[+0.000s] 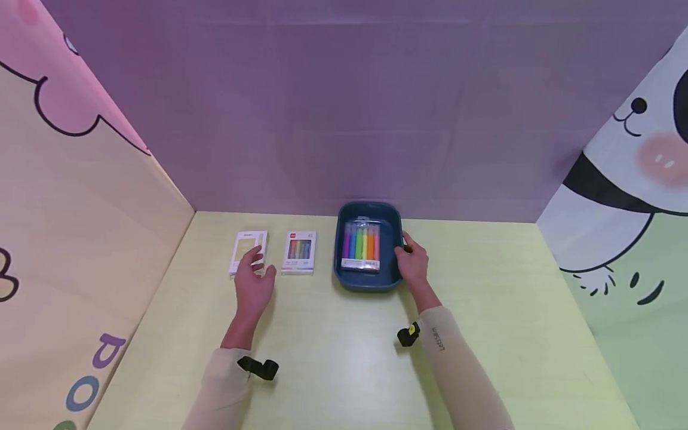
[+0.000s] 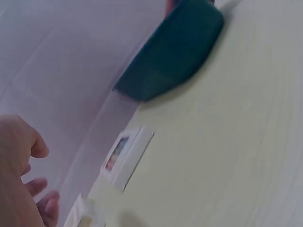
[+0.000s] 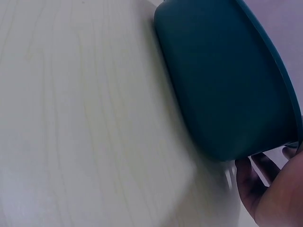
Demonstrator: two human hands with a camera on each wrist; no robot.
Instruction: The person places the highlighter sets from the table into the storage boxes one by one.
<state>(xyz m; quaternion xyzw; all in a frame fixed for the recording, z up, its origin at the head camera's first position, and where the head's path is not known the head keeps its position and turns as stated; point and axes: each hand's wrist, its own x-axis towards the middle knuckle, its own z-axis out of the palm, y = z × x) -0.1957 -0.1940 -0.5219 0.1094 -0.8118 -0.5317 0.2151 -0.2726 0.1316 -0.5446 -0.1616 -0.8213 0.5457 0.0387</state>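
A dark blue plastic basin (image 1: 368, 288) stands towards the back of the table, with a clear pack of coloured pens (image 1: 361, 246) lying inside. My right hand (image 1: 412, 261) grips its right side, the thumb at the rim. In the right wrist view, fingertips (image 3: 244, 172) touch the basin's outer wall (image 3: 222, 85). My left hand (image 1: 255, 289) hovers at a flat white box with a yellow panel (image 1: 246, 243), fingers loosely spread; contact cannot be told. Between that box and the basin lies a second white box with a coloured picture (image 1: 298, 253), also in the left wrist view (image 2: 127, 156).
The pale wooden table (image 1: 344, 358) meets a purple backdrop (image 1: 344, 119) just behind the basin. Printed panels stand on both sides, a pink and cream one (image 1: 64, 209) at left and a panda one (image 1: 618, 197) at right. Black wrist cameras sit on both sleeves.
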